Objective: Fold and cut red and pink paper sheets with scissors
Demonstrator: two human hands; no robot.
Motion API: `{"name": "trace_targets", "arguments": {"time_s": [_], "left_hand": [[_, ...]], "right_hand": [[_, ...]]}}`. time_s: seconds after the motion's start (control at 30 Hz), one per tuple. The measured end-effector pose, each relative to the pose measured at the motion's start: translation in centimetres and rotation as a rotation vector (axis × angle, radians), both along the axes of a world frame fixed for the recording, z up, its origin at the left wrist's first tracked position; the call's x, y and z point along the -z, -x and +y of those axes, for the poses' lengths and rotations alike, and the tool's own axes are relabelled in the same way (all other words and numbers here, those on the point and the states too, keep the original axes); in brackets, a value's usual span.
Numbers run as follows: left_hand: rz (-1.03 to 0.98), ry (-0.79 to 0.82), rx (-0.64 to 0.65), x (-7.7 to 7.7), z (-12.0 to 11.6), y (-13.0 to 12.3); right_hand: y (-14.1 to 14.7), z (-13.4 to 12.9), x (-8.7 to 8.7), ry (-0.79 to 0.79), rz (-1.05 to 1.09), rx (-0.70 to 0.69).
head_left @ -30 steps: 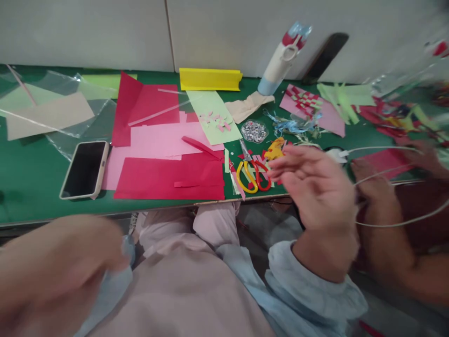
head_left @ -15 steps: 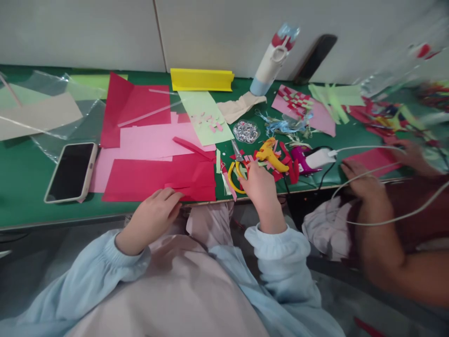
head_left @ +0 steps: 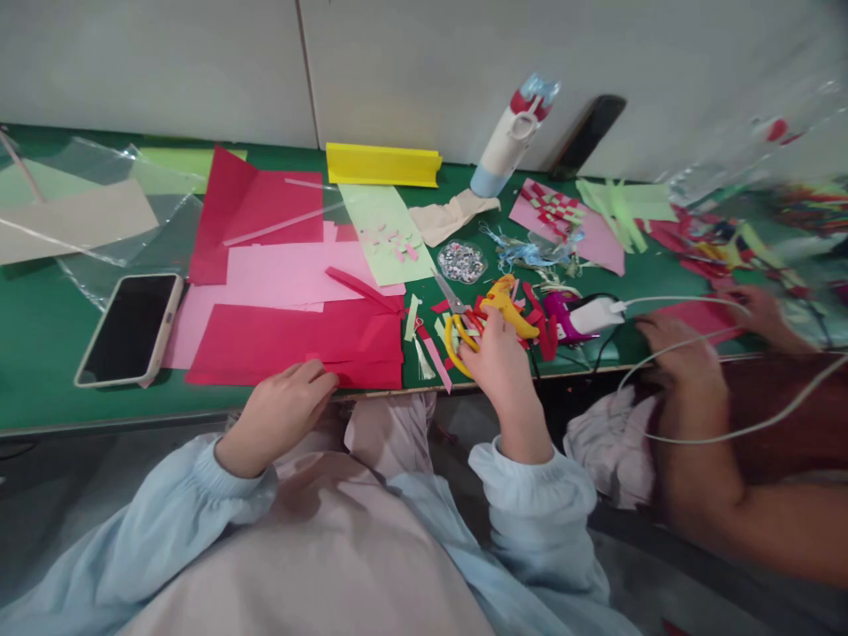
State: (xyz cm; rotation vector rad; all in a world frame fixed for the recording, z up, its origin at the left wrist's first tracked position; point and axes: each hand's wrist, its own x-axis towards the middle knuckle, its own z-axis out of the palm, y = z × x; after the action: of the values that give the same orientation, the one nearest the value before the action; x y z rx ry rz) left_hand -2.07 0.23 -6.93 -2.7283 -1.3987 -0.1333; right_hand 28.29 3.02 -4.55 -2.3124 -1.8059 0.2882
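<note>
In the head view, a person in light blue sleeves worked at a green counter [head_left: 40,371], the right hand [head_left: 500,358] grasping the red-and-yellow handles of a pair of scissors [head_left: 457,309], its blades pointing away toward a pale green sheet [head_left: 361,216]. The left hand [head_left: 284,411] rested with bent fingers on the near edge of a red paper sheet [head_left: 265,340]; whether it pinched the paper could not be told. A yellow glue gun [head_left: 517,316] lay just right of the scissors, among paper scraps. A smartphone [head_left: 129,329] lay left of the red paper, and a white bottle [head_left: 507,146] stood near the wall. At right, a co-worker's hands [head_left: 689,353] touched pinkish-red paper [head_left: 706,320].
</note>
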Motion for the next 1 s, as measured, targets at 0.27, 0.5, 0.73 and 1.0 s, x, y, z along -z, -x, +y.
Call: {"name": "trace_targets", "arguments": {"time_s": [0.27, 0.5, 0.73, 1.0], "left_hand": [[0.047, -0.161, 0.148, -1.2, 1.7, 1.1], [0.105, -0.215, 0.207, -1.2, 0.4, 2.7], [0.141, -0.26, 0.012, -0.8, -2.5, 3.0], [-0.082, -0.114, -0.063, 1.6, -4.6, -0.6]], "right_hand": [[-2.9, -5.2, -0.1, 0.012, 0.694, -0.142], [-2.9, -11.3, 3.7, 0.359, 1.186, -0.126], [-0.4, -15.4, 7.6, 0.581, 1.541, -0.055], [1.5, -16.7, 9.0, 0.586, 1.77, -0.009]]}}
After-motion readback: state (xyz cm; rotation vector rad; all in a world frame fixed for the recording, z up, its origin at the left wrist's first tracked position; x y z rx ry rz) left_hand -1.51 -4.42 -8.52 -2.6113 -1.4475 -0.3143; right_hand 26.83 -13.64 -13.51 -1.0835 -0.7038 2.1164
